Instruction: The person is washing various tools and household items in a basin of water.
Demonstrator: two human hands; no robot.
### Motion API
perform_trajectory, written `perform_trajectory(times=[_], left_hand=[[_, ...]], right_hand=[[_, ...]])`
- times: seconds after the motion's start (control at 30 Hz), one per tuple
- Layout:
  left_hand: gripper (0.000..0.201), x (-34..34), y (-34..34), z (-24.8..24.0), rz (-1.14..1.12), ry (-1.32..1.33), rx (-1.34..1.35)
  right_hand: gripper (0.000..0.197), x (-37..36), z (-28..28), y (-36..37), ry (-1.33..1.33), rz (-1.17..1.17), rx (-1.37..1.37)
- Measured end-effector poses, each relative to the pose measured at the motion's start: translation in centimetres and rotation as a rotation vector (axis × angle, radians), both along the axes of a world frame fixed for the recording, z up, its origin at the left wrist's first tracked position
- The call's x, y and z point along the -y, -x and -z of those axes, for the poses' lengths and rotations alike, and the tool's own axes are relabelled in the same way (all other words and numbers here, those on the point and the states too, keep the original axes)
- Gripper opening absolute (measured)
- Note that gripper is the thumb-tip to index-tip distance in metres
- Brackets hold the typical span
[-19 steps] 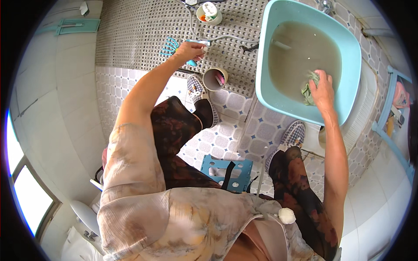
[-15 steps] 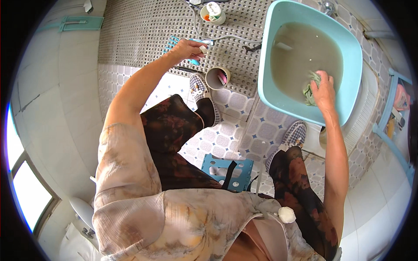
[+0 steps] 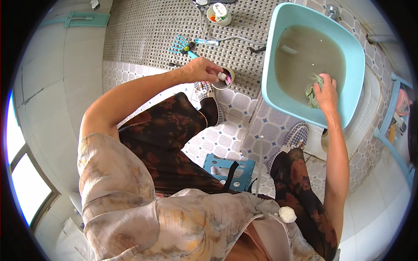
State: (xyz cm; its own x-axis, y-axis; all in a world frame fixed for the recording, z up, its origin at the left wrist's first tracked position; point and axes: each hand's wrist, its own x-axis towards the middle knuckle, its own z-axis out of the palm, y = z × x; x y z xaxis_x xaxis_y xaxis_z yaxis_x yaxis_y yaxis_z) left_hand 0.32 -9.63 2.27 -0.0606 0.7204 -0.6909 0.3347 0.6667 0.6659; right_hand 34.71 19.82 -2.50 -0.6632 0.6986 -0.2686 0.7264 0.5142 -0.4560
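My left hand (image 3: 201, 70) reaches over a light round cup (image 3: 223, 86), fingers pinched on a small white piece (image 3: 222, 76) just above its mouth. Something pink (image 3: 228, 80) shows inside the cup. At the right, my right hand (image 3: 327, 92) is closed on a wet, crumpled green cloth (image 3: 312, 96) in the near right part of a big light-blue basin (image 3: 269, 82). Cloudy grey water (image 3: 305, 56) fills much of that basin.
A blue hand rake (image 3: 183, 45), a toothbrush-like blue-and-white item (image 3: 207, 42) and a white tub of small things (image 3: 219, 19) lie on the perforated grey mat (image 3: 143, 35). A blue step stool (image 3: 246, 172) stands between my legs. Blue rack rails (image 3: 389, 102) are at the right wall.
My left hand has moved right and toward me, from above the hand rake to above the cup, carrying the white piece. My right hand stays on the cloth.
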Motion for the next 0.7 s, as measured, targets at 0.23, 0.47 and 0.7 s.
perform_trajectory(times=[0.23,0.47,0.7], left_hand=[[0.024,-0.8,2.7,3.9,-0.068,-0.062,-0.498],[0.04,-0.7,8.1,10.0,-0.022,0.148,-0.961],[0.035,-0.6,6.4,12.4,0.213,-0.007,-1.153]], right_hand=[[0.038,-0.3,0.3,-0.6,-0.035,-0.025,0.019],[0.039,0.1,0.0,0.1,-0.019,0.009,0.036],[0.038,0.2,-0.4,0.1,-0.025,0.017,0.037]])
